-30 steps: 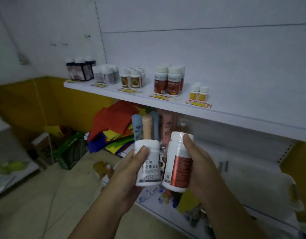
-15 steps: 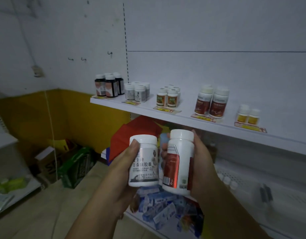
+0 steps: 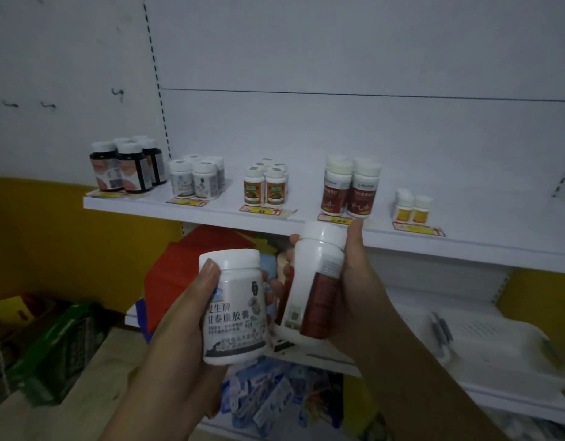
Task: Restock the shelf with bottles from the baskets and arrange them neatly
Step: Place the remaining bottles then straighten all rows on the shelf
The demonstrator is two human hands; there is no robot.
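Observation:
My left hand (image 3: 185,326) grips a short white bottle with a grey label (image 3: 235,308), held upright below the shelf. My right hand (image 3: 357,281) holds a taller white bottle with a red-brown label (image 3: 313,281), tilted, its cap just under the front edge of the white shelf (image 3: 211,214). On that shelf stand groups of dark bottles (image 3: 125,167), grey-label white bottles (image 3: 197,179), green-and-red label bottles (image 3: 267,186), red-brown label bottles (image 3: 349,189) and small yellow-label bottles (image 3: 413,206).
Yellow price tags sit along the shelf's front edge. Below it a lower shelf holds red and coloured fabric (image 3: 185,265) and blue packets (image 3: 262,399). A white plastic tray (image 3: 485,342) lies at the lower right. Boxes and a green package (image 3: 64,342) rest on the floor at left.
Both hands have risen with their bottles toward the shelf. The right hand's bottle has tilted and its cap now reaches the shelf's front edge. My view has moved closer.

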